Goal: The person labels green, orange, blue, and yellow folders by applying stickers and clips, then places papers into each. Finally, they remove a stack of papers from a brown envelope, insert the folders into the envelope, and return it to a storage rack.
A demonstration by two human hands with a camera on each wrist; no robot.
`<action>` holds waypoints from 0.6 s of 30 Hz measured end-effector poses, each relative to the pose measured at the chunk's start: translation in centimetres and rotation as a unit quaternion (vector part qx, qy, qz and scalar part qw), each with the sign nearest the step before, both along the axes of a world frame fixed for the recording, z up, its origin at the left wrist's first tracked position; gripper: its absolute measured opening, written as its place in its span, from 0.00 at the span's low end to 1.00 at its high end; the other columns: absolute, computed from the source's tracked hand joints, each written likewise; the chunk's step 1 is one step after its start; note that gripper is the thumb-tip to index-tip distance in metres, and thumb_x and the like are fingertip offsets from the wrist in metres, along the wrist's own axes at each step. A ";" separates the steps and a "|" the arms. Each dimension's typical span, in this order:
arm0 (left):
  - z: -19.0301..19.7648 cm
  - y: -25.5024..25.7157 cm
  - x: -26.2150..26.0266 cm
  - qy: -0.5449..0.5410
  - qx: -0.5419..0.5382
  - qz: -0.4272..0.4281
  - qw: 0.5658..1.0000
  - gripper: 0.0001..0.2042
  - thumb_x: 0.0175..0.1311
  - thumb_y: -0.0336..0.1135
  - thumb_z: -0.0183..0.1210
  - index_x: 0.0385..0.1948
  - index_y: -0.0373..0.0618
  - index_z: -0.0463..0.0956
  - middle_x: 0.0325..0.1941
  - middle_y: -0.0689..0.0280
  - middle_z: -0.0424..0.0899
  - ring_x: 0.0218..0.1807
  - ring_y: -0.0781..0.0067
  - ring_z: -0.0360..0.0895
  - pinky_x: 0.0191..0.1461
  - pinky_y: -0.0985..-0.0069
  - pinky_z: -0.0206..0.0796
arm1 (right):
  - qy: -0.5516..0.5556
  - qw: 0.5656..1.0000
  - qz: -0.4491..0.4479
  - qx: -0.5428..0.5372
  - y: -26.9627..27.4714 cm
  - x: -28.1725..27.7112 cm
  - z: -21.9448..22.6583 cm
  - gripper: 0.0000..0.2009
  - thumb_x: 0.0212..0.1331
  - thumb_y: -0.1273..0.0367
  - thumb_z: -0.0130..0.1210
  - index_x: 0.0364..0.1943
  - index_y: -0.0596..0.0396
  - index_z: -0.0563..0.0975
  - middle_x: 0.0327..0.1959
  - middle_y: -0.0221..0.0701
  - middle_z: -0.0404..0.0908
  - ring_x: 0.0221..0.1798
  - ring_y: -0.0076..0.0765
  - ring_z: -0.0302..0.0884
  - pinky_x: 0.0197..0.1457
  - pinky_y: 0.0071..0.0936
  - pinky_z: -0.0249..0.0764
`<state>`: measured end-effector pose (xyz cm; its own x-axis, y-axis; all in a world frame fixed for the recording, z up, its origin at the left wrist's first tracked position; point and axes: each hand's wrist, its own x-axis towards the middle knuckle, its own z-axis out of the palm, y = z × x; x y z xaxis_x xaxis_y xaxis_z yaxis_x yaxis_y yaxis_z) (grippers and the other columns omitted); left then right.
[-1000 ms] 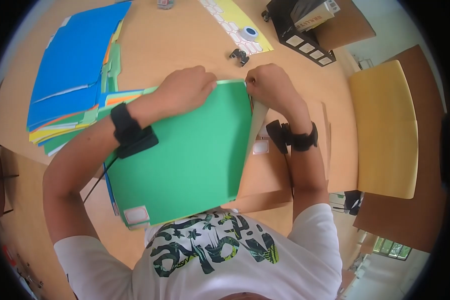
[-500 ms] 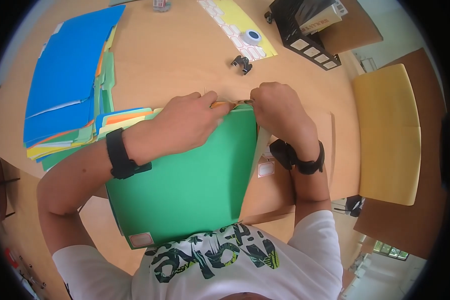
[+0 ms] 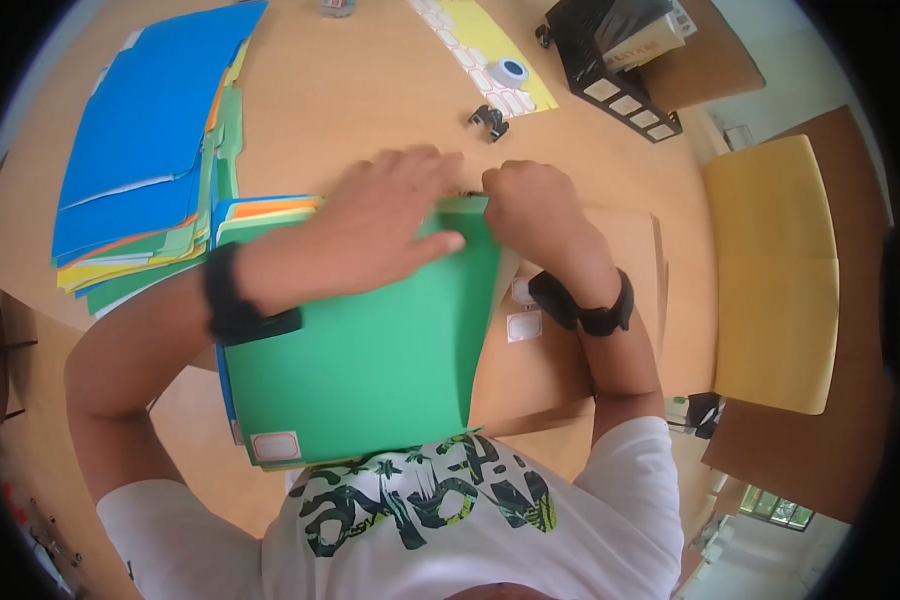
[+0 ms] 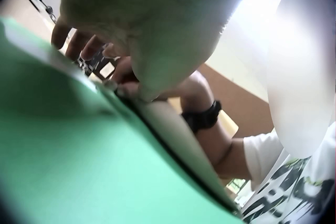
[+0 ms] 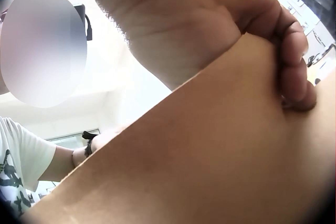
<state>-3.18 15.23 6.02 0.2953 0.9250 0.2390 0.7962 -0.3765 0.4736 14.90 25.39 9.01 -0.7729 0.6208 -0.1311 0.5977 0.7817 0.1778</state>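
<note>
A green file folder with a red-framed label near its lower left corner lies on top of a stack held against the person's shirt. My right hand grips the stack's top right corner, its fingers curled over the edge. In the right wrist view those fingers bend around a brown kraft sheet beneath. My left hand, slightly blurred, spreads over the folder's upper edge with its thumb apart and nothing in its grasp. Below the right wrist, another labelled brown folder lies partly hidden.
Blue, green and yellow folders pile up at the left. Beyond the hands lie black binder clips, a white tape roll and a label sheet. A black file holder stands at the back right; a yellow chair is at right.
The stack came toward the body, then slid slightly back. My left hand has let go of the top edge and opened out above the folder. My right hand keeps its grip on the corner.
</note>
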 end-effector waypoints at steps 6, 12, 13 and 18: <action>2.9 -14.1 -6.9 -0.266 -0.047 0.192 0.943 0.23 0.66 0.32 0.52 0.60 0.37 0.59 0.52 0.58 0.69 0.52 0.67 0.70 0.54 0.73 0.62 | 0.278 0.959 0.029 0.040 -5.0 4.4 4.1 0.30 0.47 0.48 0.62 0.50 0.52 0.74 0.36 0.36 0.73 0.39 0.45 0.74 0.41 0.36 0.73; -3.4 -26.6 -6.0 -0.540 -0.247 0.334 0.733 0.14 0.71 0.43 0.47 0.48 0.42 0.66 0.43 0.67 0.72 0.45 0.77 0.72 0.47 0.79 0.66 | 0.141 0.977 0.052 -0.148 -11.1 13.1 4.8 0.47 0.37 0.43 0.66 0.64 0.51 0.64 0.57 0.43 0.68 0.60 0.52 0.65 0.61 0.43 0.65; -3.6 -27.0 -4.9 -0.595 -0.302 0.299 0.682 0.16 0.72 0.45 0.45 0.49 0.42 0.66 0.44 0.67 0.74 0.48 0.75 0.73 0.49 0.79 0.66 | 0.153 0.976 0.048 -0.149 -11.0 14.6 3.7 0.50 0.36 0.43 0.67 0.65 0.52 0.62 0.61 0.43 0.65 0.63 0.51 0.61 0.64 0.44 0.61; -5.4 -24.6 -2.6 -0.704 -0.291 0.207 0.614 0.23 0.71 0.48 0.46 0.58 0.40 0.65 0.58 0.62 0.73 0.58 0.72 0.71 0.57 0.70 0.66 | 0.229 0.973 -0.006 -0.008 -2.9 18.5 -0.1 0.45 0.48 0.44 0.61 0.67 0.53 0.59 0.65 0.49 0.62 0.66 0.55 0.60 0.67 0.43 0.59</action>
<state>-5.81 -9.41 0.61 -0.1149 0.9007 -0.4190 -0.5858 0.2792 0.7609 33.41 22.51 8.87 -0.7456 0.6304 0.2159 0.6200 0.7751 -0.1218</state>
